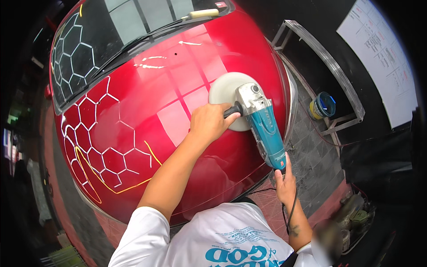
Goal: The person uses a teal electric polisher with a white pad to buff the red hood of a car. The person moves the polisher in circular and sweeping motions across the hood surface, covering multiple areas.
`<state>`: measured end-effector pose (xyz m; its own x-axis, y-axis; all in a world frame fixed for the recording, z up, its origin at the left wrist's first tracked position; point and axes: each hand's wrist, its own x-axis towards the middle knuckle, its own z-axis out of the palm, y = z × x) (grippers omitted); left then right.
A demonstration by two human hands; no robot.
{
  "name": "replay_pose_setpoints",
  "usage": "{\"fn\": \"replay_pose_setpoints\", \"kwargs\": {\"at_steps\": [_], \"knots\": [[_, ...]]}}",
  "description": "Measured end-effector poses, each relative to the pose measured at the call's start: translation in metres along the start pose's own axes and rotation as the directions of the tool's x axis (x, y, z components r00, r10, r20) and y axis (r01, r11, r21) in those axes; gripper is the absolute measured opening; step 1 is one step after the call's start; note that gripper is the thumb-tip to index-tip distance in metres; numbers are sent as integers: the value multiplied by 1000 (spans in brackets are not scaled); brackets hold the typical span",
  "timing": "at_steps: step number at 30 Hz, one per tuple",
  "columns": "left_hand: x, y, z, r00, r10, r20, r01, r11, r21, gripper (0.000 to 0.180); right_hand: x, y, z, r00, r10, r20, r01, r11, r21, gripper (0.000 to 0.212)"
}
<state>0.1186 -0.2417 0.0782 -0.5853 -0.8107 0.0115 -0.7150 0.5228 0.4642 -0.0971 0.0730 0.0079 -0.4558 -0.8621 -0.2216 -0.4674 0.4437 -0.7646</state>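
A teal and silver angle polisher (263, 122) lies across the right part of a glossy red car hood (147, 107). Its round white pad (221, 91) rests on the paint, or very close to it. My left hand (208, 121) is wrapped round the black side handle, near the pad. At the rear end of the body, my right hand (285, 182) grips the polisher, its fingers partly hidden beneath. A black cord (291, 211) runs down along my right forearm. Streaks of pale compound (151, 66) mark the hood near the windshield.
White hexagon lines and yellow strips (133, 186) cover the hood's left side. Wipers (147, 38) and a pale bottle-shaped thing (203, 14) lie at the windshield. To the right stand a metal-framed bench (329, 66) and a bucket (322, 106); a whiteboard (378, 53) hangs beyond.
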Motion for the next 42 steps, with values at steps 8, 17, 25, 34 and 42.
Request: {"fn": "replay_pose_setpoints", "kwargs": {"at_steps": [8, 17, 25, 34, 42], "knots": [[35, 24, 1, 998, -55, 21, 55, 998, 13, 44, 42, 17, -21, 993, -117, 13, 117, 992, 40, 77], [-24, 25, -15, 985, -172, -5, 172, 984, 48, 38, 12, 19, -11, 978, -27, 205, -1, 991, 132, 84], [-54, 14, -25, 973, -229, -7, 229, 972, 44, 41, -3, 15, 9, 972, -137, 190, 104, 980, 172, 85], [-86, 4, -28, 944, -330, -1, 330, 944, -4, 42, -20, 12, 18, 961, -181, 211, 153, 978, 142, 87], [-149, -35, -37, 898, -437, -59, 430, 897, -98, 42, -26, -9, 35, 917, -209, 341, 224, 975, -6, 92]]}}
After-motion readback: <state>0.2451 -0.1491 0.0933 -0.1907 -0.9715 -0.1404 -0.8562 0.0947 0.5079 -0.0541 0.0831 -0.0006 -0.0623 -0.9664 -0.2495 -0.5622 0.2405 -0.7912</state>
